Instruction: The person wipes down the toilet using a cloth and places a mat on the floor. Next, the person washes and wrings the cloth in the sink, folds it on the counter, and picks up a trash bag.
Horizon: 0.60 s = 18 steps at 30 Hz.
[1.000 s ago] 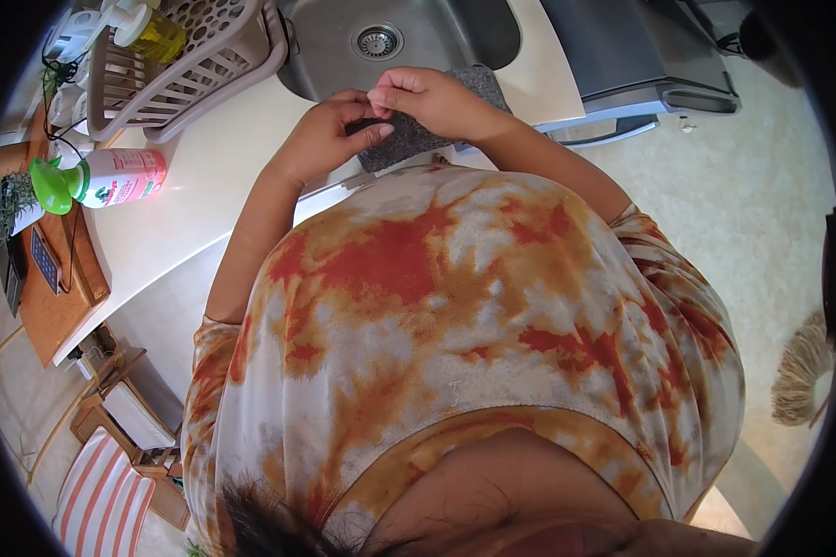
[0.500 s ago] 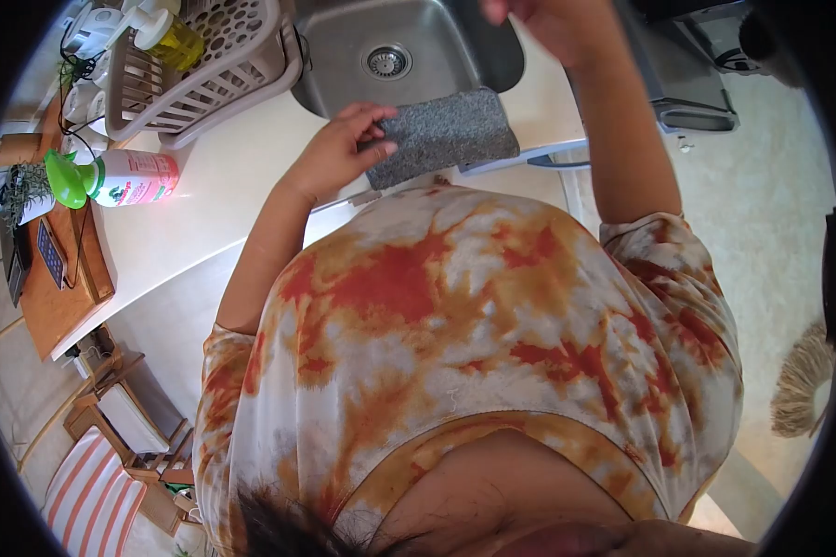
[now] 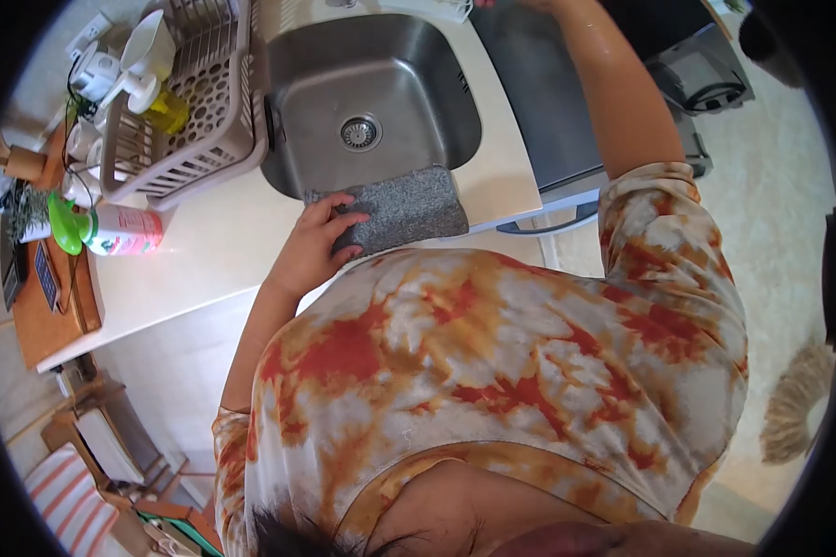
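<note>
At the front edge of the sink lies a thick, folded grey cloth. My left hand is on its left end, with bent fingers and thumb pressed onto the fabric. My right arm stretches forward over a dark, flat-topped appliance to the right of the sink. Only a sliver of my right hand shows at the top edge, so its fingers and anything in them are cut off. Beyond the sink, the corner of a white rack lies close to that hand.
A plastic dish basket stands left of the sink, with a yellow pump bottle by it. Nearer me on the counter is a spray bottle with a green head. The dark appliance top lies to the right, above an oven handle.
My right arm has reached farther forward, taking most of the hand out of view. My left hand stays on the grey cloth. The camera view has shifted, showing more of the sink and appliance.
</note>
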Available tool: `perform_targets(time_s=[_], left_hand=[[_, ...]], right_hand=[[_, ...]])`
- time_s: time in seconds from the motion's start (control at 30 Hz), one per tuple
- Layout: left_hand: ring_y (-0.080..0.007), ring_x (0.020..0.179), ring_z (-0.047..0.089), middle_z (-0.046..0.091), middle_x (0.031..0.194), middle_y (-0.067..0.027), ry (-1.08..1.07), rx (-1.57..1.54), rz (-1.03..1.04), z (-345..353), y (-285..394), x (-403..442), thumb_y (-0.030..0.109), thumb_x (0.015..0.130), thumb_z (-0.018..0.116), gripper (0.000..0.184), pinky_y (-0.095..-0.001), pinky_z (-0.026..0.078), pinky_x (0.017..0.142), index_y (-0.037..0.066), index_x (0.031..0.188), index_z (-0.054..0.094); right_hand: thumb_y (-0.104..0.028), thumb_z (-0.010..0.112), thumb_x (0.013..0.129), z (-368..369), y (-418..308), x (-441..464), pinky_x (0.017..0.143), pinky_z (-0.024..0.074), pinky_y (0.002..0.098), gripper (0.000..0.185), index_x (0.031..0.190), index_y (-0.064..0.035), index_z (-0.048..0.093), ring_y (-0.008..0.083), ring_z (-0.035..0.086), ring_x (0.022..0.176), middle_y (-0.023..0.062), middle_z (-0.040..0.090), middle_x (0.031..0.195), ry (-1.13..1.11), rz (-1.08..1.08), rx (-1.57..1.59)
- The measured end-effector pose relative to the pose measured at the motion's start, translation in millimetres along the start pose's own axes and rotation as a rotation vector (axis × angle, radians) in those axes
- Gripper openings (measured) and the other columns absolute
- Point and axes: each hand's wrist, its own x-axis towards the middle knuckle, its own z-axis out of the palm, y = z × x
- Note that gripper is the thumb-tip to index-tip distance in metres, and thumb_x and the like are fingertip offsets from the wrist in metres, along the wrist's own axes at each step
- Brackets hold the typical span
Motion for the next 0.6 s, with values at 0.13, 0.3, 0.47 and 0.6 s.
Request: perform_targets(time_s=[0.13,0.3,0.47,0.6], left_hand=[[-0.0287,0.107,0.051,0.056,0.118,-0.0074,0.207,0.210,0.092,4,16,-7,0.014,0.067,0.077,0.037,-0.0436,0.038,0.096,0.015,0.102,0.066],[-0.0316,0.112,0.047,0.056,0.113,-0.0072,0.476,0.383,-0.133,24,12,-8,0.022,0.074,0.071,0.028,-0.0459,0.032,0.099,0.014,0.100,0.066],[-0.0326,0.109,0.048,0.056,0.112,-0.0094,0.579,0.567,-0.161,37,0,-6,0.025,0.074,0.066,0.030,-0.0457,0.035,0.097,0.011,0.101,0.063],[-0.0334,0.108,0.049,0.056,0.111,-0.0110,0.573,0.572,-0.208,38,-1,-4,0.022,0.075,0.064,0.029,-0.0449,0.036,0.095,0.010,0.101,0.063]], right_hand=[[-0.029,0.073,0.080,90,65,53,0.055,0.0462,0.0280,0.025,0.082,-0.0037,0.071,0.0117,0.057,0.059,0.0037,0.063,0.065,-0.301,0.037,-0.023],[-0.047,0.066,0.081,235,121,115,0.065,0.0494,0.0340,0.043,0.086,-0.0045,0.070,0.0178,0.063,0.068,0.0073,0.067,0.078,-0.333,-0.144,-0.154],[-0.043,0.061,0.085,321,157,141,0.075,0.0492,0.0396,0.039,0.089,-0.0059,0.072,0.0247,0.066,0.082,0.0106,0.070,0.086,-0.316,-0.316,-0.417],[-0.042,0.051,0.091,352,179,133,0.098,0.0383,0.0409,0.044,0.119,-0.0094,0.060,0.0258,0.053,0.114,0.0101,0.057,0.123,-0.506,-0.319,-0.537]])
